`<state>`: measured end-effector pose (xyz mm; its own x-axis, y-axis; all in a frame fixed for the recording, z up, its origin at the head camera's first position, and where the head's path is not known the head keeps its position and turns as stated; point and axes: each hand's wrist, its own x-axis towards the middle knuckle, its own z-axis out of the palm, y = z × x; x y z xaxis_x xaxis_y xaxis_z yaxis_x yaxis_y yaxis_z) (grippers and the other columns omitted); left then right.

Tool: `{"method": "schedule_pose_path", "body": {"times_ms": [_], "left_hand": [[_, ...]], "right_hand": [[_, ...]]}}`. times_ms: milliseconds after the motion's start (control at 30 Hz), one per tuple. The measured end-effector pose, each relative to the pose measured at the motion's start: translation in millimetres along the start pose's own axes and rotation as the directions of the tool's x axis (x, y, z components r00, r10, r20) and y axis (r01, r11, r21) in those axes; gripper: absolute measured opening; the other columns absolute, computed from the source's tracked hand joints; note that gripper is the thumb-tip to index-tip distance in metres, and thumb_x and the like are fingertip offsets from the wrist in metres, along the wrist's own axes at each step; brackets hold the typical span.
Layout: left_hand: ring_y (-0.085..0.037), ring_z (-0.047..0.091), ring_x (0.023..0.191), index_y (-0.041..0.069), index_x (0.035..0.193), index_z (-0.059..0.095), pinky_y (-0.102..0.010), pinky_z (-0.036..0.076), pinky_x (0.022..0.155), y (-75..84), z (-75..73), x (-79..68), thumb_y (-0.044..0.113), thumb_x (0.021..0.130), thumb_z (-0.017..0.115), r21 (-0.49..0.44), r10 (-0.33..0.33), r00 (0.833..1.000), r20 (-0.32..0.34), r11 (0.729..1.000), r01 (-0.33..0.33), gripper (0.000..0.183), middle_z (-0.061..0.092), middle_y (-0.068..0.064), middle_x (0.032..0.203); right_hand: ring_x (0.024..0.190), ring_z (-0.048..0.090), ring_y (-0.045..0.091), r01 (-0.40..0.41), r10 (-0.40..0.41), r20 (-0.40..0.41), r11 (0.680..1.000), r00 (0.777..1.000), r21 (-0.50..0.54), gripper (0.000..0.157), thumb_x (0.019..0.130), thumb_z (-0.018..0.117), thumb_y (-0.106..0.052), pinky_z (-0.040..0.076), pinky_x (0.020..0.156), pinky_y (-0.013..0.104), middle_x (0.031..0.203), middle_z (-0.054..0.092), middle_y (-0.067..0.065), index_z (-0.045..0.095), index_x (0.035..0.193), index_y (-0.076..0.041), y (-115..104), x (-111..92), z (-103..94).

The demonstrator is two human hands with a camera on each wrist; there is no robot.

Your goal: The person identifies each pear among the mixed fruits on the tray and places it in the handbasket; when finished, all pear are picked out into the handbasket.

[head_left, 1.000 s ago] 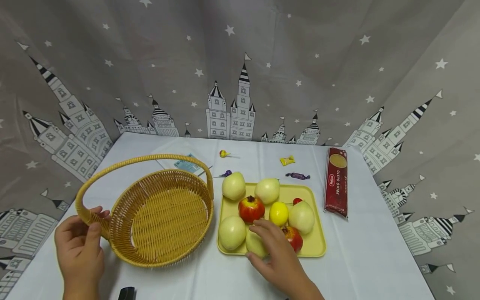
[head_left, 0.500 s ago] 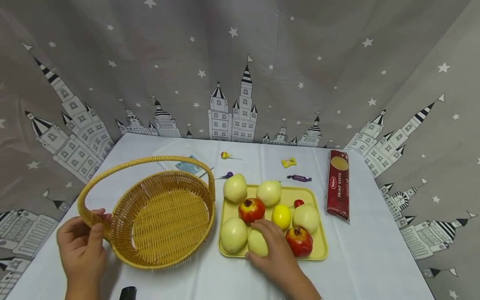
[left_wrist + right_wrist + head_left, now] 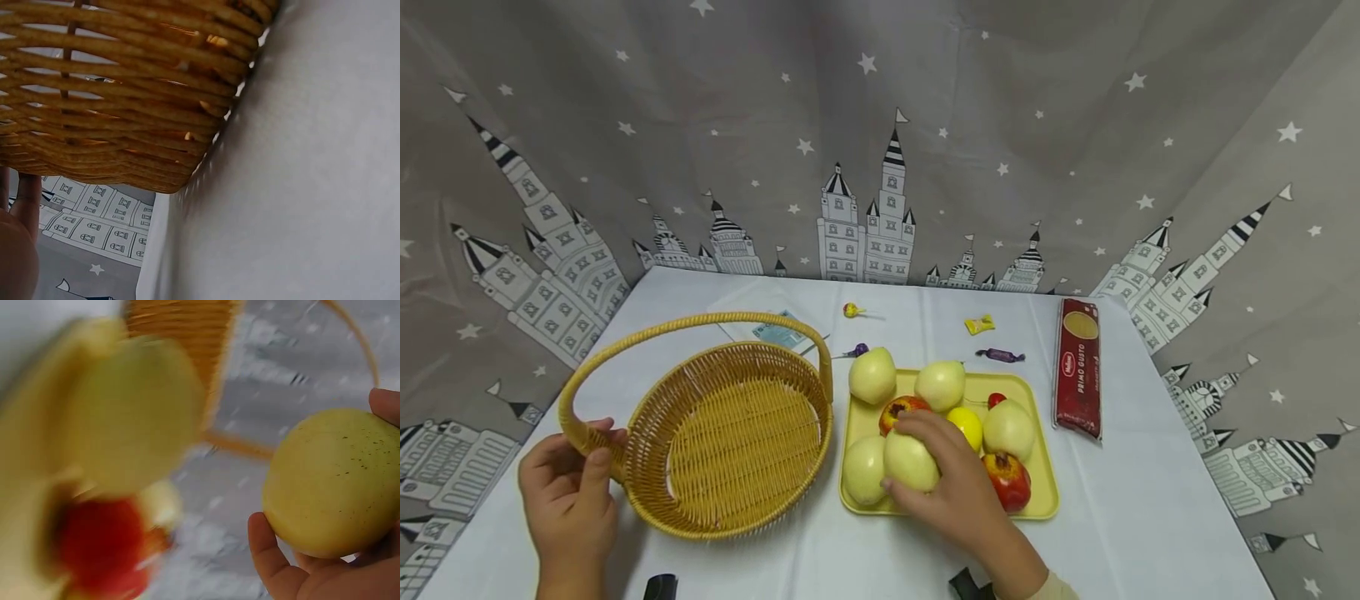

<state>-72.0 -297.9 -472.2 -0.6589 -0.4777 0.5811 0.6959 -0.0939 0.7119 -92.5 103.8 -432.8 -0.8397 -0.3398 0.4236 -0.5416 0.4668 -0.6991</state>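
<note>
At the left of the table my left hand (image 3: 571, 504) pinches the base of the handle of a round wicker basket (image 3: 741, 454), thumb in front. The left wrist view shows the woven wall (image 3: 119, 112) from close by. My right hand (image 3: 958, 487) grips a pale yellow-green pear (image 3: 912, 461), thumb and fingers on opposite sides. In the right wrist view this pear (image 3: 337, 481) has dark specks. It is held over the front of a yellow tray (image 3: 1047, 492). Other pale pears (image 3: 872, 377), a yellow lemon (image 3: 967, 427) and red pomegranates (image 3: 1007, 482) lie in the tray.
A red spaghetti pack (image 3: 1077, 367) lies right of the tray. Behind it are a purple wrapped candy (image 3: 1000, 355), a yellow candy (image 3: 980, 324) and two lollipops, one yellow-red (image 3: 851, 310), one purple (image 3: 859, 350). A small cherry (image 3: 996, 400) sits in the tray. A black object (image 3: 661, 587) is at the front edge.
My right hand has closed round the front pear and raised it from the tray, toward the camera. My left hand keeps its grip on the basket handle, which stays in place.
</note>
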Motion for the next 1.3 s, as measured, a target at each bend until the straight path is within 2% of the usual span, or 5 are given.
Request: {"method": "schedule_pose_path", "body": {"times_ms": [333,533,833,1100,1300], "left_hand": [[-0.028,0.063,0.098,-0.015,0.128,0.034,-0.027,0.054,0.091,-2.0,-3.0,1.1,-0.016,0.089,0.053,-0.019,0.019,1.000,0.003,1.000,-0.019,0.043,0.058,-0.026,0.113],[-0.029,0.063,0.099,-0.016,0.127,0.033,-0.029,0.053,0.092,-0.9,-5.5,3.0,-0.017,0.089,0.052,-0.064,0.046,0.999,0.023,0.997,-0.044,0.043,0.057,-0.028,0.114],[-0.026,0.061,0.101,-0.015,0.128,0.032,-0.026,0.052,0.094,-0.3,-2.0,-0.9,-0.017,0.090,0.050,0.010,0.041,0.998,0.054,0.999,-0.041,0.042,0.056,-0.024,0.116],[-0.025,0.060,0.102,-0.014,0.129,0.033,-0.025,0.051,0.095,3.6,-0.8,-2.0,-0.015,0.091,0.050,0.082,0.021,0.999,0.039,0.996,-0.024,0.042,0.055,-0.023,0.117],[-0.026,0.061,0.102,-0.015,0.129,0.033,-0.025,0.051,0.094,2.9,-1.6,-2.4,-0.017,0.090,0.048,0.083,0.009,1.000,0.024,0.997,-0.011,0.042,0.055,-0.024,0.116]], "right_hand": [[0.125,0.041,0.000,0.345,-0.351,0.298,0.936,0.888,0.073,0.060,0.077,0.075,-0.044,0.038,0.103,0.018,0.133,0.054,-0.011,0.057,0.129,-0.021,-101.9,99.4,46.8],[0.107,0.046,-0.007,0.207,-0.166,0.528,0.978,0.833,-0.020,0.065,0.080,0.071,-0.052,0.041,0.084,0.007,0.129,0.050,-0.020,0.050,0.137,-0.031,-122.1,162.8,123.0],[0.106,0.049,-0.003,0.027,0.012,0.523,0.997,0.852,-0.068,0.063,0.077,0.078,-0.047,0.040,0.080,0.005,0.127,0.053,-0.015,0.056,0.131,-0.024,-81.4,170.2,203.0],[0.120,0.046,0.000,-0.039,0.080,0.550,0.996,0.832,-0.086,0.068,0.075,0.079,-0.049,0.040,0.096,0.012,0.133,0.049,-0.013,0.054,0.134,-0.027,-74.6,166.6,211.1],[0.124,0.043,-0.001,-0.003,0.001,0.571,1.000,0.821,0.003,0.065,0.078,0.076,-0.049,0.035,0.102,0.013,0.133,0.050,-0.017,0.053,0.135,-0.027,-84.6,171.9,162.7]]}}
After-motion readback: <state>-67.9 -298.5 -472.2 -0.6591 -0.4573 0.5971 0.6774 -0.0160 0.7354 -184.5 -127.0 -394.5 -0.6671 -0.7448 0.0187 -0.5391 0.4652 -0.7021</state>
